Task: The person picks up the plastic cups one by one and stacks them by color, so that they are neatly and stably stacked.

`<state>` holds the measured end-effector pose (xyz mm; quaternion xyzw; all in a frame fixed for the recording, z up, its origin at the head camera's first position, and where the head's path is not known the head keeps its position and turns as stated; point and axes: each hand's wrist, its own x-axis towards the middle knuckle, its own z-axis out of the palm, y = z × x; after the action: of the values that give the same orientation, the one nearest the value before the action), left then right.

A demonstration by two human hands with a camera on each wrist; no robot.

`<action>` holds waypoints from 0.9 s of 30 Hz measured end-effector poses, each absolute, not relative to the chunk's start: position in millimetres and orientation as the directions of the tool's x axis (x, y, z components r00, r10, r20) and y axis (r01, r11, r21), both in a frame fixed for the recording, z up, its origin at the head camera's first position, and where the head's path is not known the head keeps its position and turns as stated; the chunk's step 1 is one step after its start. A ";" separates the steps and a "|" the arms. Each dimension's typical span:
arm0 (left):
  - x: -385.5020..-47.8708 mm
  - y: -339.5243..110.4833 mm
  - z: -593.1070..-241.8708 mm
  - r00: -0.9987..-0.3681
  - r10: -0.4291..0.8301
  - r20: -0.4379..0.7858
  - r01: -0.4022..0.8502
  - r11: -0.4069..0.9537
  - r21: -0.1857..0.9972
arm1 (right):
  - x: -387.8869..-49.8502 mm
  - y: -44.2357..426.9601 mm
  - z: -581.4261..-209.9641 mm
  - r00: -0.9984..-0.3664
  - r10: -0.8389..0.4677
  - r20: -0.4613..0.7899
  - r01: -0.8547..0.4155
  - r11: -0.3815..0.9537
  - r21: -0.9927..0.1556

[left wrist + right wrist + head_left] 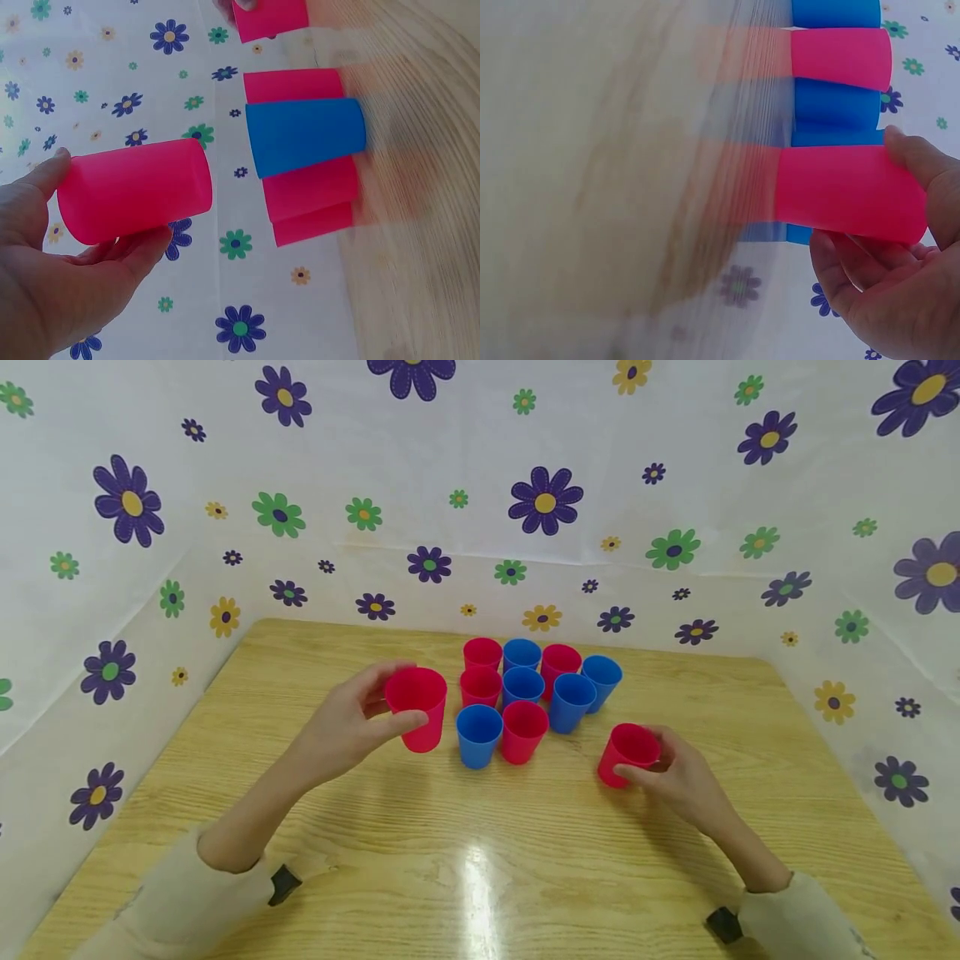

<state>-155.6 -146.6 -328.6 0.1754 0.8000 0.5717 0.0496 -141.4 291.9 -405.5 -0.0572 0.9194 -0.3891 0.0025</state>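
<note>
My left hand point(348, 722) grips a red cup point(423, 727), thumb on the near side and fingers round the far side. That cup is upright and held above the table, as its gap from the wood in the left wrist view shows. To the right, my right hand point(686, 777) holds another red cup point(847, 191) by its sides, upright, its base at the tabletop. Between the hands stands a group of several upright cups, among them a blue cup point(478, 739) and a red cup point(525, 735) in front. The cups behind them are partly hidden.
The cups stand on a wooden table point(420, 868) with a glossy, light-reflecting surface. A white flower-print sheet point(465, 460) encloses the back and both sides. A blue cup point(602, 681) marks the right end of the group.
</note>
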 end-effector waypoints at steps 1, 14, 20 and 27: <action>-155.6 -143.0 -328.7 -0.929 0.349 0.126 0.226 0.264 0.938 | -141.6 292.2 -405.8 -0.994 -0.104 0.039 -0.100 0.689 -0.718; -156.5 -87.9 -325.0 -0.870 0.474 0.138 0.224 0.131 0.966 | -141.0 289.8 -409.4 -0.994 -0.104 0.020 -0.082 0.637 -0.766; -159.1 -69.0 -326.7 -0.851 0.510 0.124 0.209 0.114 0.971 | -138.5 288.7 -406.2 -0.994 -0.110 0.017 -0.081 0.609 -0.789; -161.5 -50.0 -327.3 -0.847 0.518 0.119 0.246 0.183 0.952 | -136.4 287.6 -401.7 -0.994 -0.106 0.020 -0.079 0.589 -0.804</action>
<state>-161.5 -50.0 -327.3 0.2512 0.7605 0.5875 0.1159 -136.4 287.6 -401.7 -0.0520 0.8913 -0.4502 0.0148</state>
